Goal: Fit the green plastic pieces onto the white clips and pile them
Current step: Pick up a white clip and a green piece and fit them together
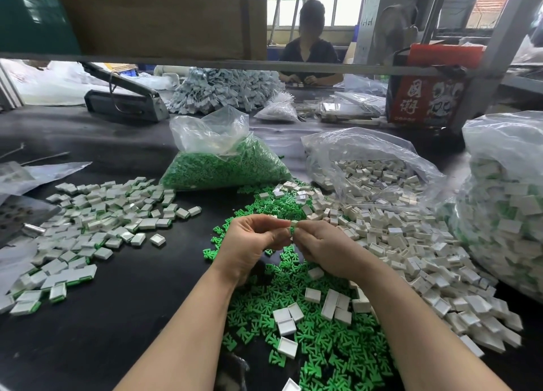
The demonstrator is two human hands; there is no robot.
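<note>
Both hands meet above the dark work surface (123,317). The left hand (249,243) and the right hand (320,249) each pinch, with curled fingertips, one small assembly between them: a green piece (292,230) with a white clip (294,222) directly above it and touching it. Whether the two parts are fully seated cannot be determined; the fingers cover most of the joint.

Supply is loose green pieces (317,340) spread beneath the wrists and loose white clips (411,243) heaped to the right. The finished pile (97,220) lies well apart, to the left.

Probable faults from this position:

- Misalignment. If the green piece enters tilted, it is likely to jam or to seat only partly (a half-fitted unit could pass unnoticed into the pile).
- Slip. The parts are small and held only at the fingertips; a drop would land among identical loose stock and be hard to recover.
- Contamination. White clips already lie mixed among the green pieces, so a careless toss may scatter finished units into unfinished stock.
</note>
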